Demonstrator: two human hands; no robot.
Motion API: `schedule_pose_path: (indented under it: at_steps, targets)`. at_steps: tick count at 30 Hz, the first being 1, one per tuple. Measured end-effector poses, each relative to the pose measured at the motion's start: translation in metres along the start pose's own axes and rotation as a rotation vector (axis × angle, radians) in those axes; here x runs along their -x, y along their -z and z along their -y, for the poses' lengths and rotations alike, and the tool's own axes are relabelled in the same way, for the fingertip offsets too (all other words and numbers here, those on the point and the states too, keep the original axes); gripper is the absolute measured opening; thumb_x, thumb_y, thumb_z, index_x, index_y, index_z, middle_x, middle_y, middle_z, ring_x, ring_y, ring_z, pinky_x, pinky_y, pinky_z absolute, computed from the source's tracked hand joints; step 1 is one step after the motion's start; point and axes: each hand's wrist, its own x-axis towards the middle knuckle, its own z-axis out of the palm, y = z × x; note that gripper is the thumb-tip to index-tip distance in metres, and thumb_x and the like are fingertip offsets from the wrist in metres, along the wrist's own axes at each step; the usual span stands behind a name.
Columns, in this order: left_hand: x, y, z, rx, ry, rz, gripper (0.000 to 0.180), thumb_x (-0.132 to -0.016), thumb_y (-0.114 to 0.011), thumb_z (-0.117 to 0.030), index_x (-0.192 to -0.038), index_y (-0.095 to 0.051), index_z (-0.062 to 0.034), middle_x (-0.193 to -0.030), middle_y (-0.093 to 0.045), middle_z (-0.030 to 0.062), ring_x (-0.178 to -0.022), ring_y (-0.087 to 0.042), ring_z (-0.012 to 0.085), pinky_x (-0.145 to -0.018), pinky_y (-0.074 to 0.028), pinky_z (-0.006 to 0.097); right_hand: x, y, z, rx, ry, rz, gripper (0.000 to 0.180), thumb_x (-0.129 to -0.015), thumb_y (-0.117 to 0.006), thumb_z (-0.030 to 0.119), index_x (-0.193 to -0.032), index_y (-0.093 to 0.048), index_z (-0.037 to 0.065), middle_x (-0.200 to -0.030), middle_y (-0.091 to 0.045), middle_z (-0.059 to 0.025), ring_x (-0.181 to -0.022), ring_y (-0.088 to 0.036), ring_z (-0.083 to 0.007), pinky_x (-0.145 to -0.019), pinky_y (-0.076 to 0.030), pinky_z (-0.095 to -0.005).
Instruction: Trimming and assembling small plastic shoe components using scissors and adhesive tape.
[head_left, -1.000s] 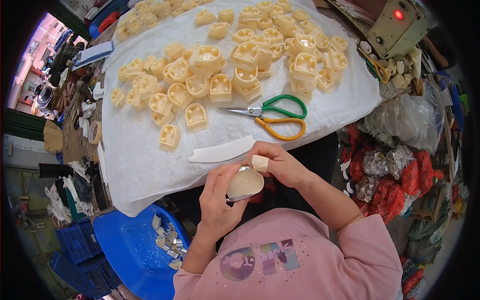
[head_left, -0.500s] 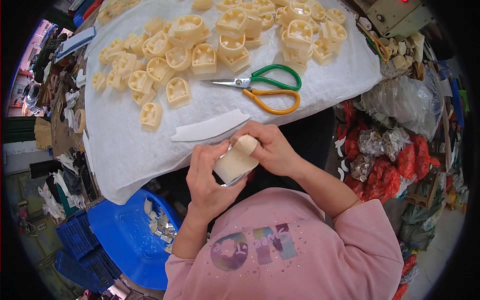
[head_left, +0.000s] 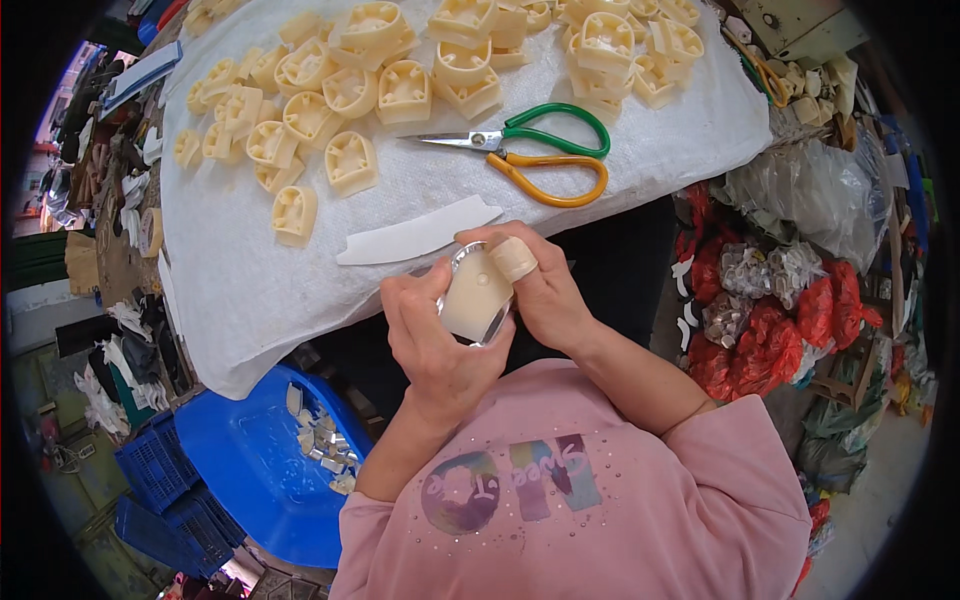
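White-covered bench (head_left: 270,310) fills twelve o'clock, scissors (head_left: 491,140) at one. At centre, the left hand (head_left: 445,360) and right hand (head_left: 552,300) both grip the silver-rimmed cream piece (head_left: 470,305), clamped on it; it looks light, stiff, perhaps slippery-rimmed, best held by opposite sides.

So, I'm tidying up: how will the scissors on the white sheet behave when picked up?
The scissors probably feel stiff, given their metal blades. They seem unlikely to roll, lying flat on wide loops. Lifted by one loop, they may swing at the pivot.
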Motion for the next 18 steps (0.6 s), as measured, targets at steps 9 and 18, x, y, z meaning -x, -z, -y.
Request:
schedule_pose_path:
  at_steps: [9, 18]
  targets:
    - [0.005, 0.002, 0.011, -0.058, -0.021, 0.022, 0.061, -0.053, -0.079, 0.000, -0.110, -0.056, 0.0004, -0.092, -0.059, 0.0120, -0.075, -0.052, 0.0248, -0.066, -0.044, 0.034, 0.010, -0.009, 0.006, 0.042, -0.048, 0.021, 0.039, -0.096, -0.042, 0.017, -0.133, -0.041, 0.002, -0.115, -0.054, -0.0127, -0.104, -0.053, -0.0190, -0.091, -0.042, -0.0300]
    - [0.009, -0.001, 0.013, -0.065, -0.088, -0.064, 0.056, -0.051, -0.080, 0.000, -0.105, -0.064, -0.0041, -0.085, -0.055, 0.0103, -0.074, -0.055, 0.0230, -0.063, -0.048, 0.030, 0.015, -0.023, 0.003, 0.150, 0.082, -0.081, 0.043, -0.094, -0.045, 0.015, -0.135, -0.037, 0.003, -0.119, -0.049, -0.0134, -0.110, -0.049, -0.0222, -0.096, -0.037, -0.0319]
